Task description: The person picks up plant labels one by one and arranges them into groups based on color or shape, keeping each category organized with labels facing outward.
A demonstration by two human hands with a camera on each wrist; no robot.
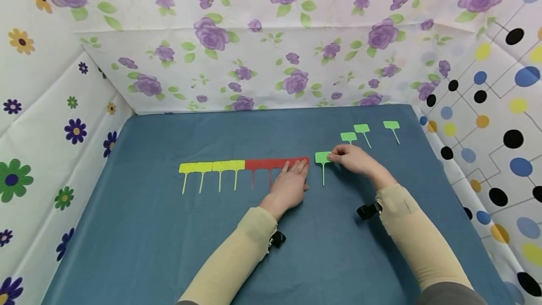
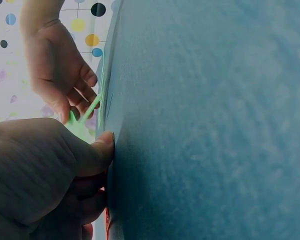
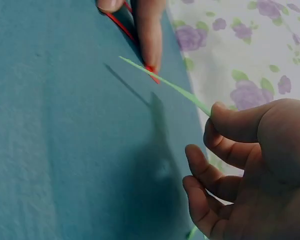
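Observation:
My right hand (image 1: pixel 355 159) pinches a green T-shaped plant label (image 1: pixel 322 157) by the right end of its head, between thumb and index finger. In the right wrist view that label is seen edge-on, over its shadow on the cloth. My left hand (image 1: pixel 290 188) rests with extended fingers on the right end of a row of red plant labels (image 1: pixel 263 164), hiding some of their stems. Touching the red ones on the left, several yellow plant labels (image 1: pixel 204 167) continue the same row, stems toward me. The held green label is just right of the last red one.
Three more green plant labels, a near one (image 1: pixel 348 136), a middle one (image 1: pixel 362 128) and a far one (image 1: pixel 391 124), lie apart at the back right. Blue cloth (image 1: pixel 139 229) covers the table. Patterned sheets (image 1: pixel 254 60) stand along the back and both sides.

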